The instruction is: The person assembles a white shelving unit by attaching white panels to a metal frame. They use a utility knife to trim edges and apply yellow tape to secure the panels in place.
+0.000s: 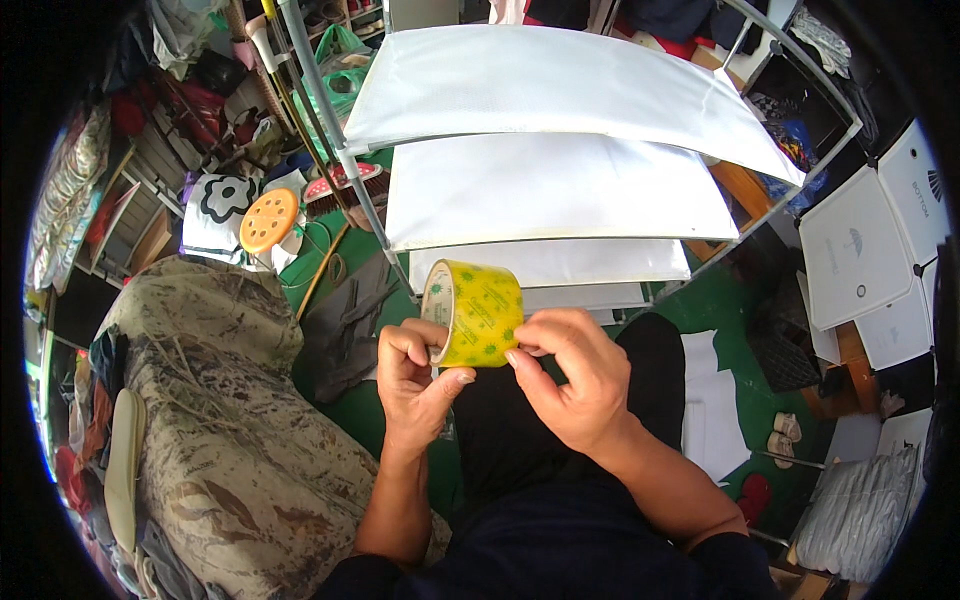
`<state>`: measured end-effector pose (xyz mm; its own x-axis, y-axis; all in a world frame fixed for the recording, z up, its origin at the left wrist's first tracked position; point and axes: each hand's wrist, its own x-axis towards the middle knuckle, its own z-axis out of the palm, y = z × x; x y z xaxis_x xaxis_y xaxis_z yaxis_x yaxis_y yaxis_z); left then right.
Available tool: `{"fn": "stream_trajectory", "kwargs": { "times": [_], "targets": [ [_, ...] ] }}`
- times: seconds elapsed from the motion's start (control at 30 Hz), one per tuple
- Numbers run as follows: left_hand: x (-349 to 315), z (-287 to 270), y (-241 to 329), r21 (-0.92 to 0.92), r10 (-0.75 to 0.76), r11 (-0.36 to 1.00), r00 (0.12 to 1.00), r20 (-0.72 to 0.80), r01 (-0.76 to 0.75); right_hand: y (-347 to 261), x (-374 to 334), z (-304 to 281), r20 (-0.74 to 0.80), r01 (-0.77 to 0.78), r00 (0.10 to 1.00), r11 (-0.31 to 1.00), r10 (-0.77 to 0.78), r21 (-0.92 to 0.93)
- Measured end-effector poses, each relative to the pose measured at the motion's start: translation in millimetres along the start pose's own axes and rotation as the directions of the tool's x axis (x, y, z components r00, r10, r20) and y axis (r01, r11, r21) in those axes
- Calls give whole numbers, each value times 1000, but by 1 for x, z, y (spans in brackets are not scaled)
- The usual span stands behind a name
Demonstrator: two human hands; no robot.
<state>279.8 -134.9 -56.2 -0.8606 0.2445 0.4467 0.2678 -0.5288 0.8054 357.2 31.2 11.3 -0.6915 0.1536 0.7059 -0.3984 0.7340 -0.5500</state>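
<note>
A wide roll of yellow tape (485, 312) with green print is held up in front of me, its open core facing left. My left hand (412, 375) grips it from the left, with fingers inside the core at the lower rim and the thumb below. At the roll's right edge, my right hand (575, 375) pinches with thumb and forefinger against the tape's surface. Whether a tape end lies between those fingertips is too small to tell. Beyond the roll stands a metal-framed rack with sloping white panels (560, 185).
A camouflage-patterned cloth (230, 420) covers something bulky at my left. An orange round stool top (269, 221), a broom (345, 188) and a grey frame pole (325, 110) stand behind it. White sheets (712, 405) lie on the green floor, with white storage panels (860, 245) at the right.
</note>
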Motion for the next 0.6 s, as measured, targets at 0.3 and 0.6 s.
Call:
{"fn": "stream_trajectory", "kwargs": {
  "times": [0.3,0.6],
  "targets": [
    [1,-14,-4,-145,-180,970,979,101,193,-2,12,-22,308,-402,894,887,327,226],
    [-2,-7,-11,-226,-231,944,970,76,242,2,4,-25,349,-439,871,866,346,238]
  ]
}}
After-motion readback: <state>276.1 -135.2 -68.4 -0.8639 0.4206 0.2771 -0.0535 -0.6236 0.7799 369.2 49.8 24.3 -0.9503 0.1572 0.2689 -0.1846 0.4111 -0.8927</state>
